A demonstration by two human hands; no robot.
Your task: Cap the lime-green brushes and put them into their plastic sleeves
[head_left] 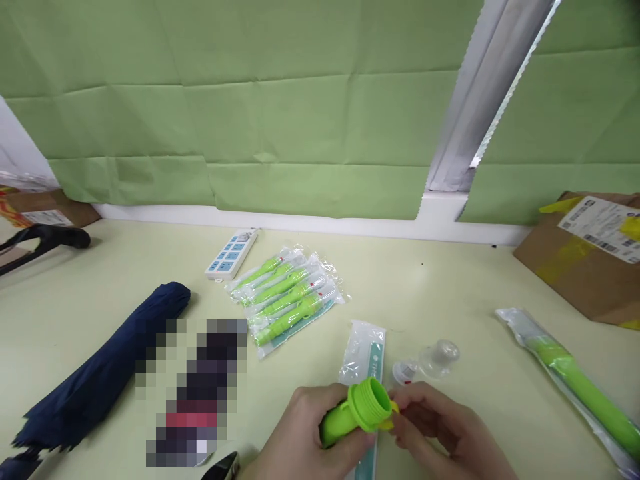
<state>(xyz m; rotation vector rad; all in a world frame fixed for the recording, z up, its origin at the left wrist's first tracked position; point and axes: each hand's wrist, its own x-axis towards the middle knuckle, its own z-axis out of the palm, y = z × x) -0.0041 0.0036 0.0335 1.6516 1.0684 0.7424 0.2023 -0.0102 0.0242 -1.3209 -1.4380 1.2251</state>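
Observation:
My left hand (305, 433) is wrapped around a bright green plastic tube (369, 405), whose threaded open neck points up and to the right. Close beside the neck, my right hand (445, 430) pinches a small yellow piece (389, 421) between thumb and fingers; whether it is fixed to the tube I cannot tell. Under and behind the hands lies a clear plastic sleeve (357, 343) with a teal strip. A transparent dome-shaped part (440, 358) rests on the table just beyond my right hand, with a small clear cap (404, 371) bearing a red mark next to it.
Several bagged green tubes (287, 293) lie mid-table by a white power strip (233, 253). A folded navy umbrella (110, 363) and a blurred-out dark object (205, 393) are at left. Right are a long bagged green item (575, 380) and a cardboard box (570, 267).

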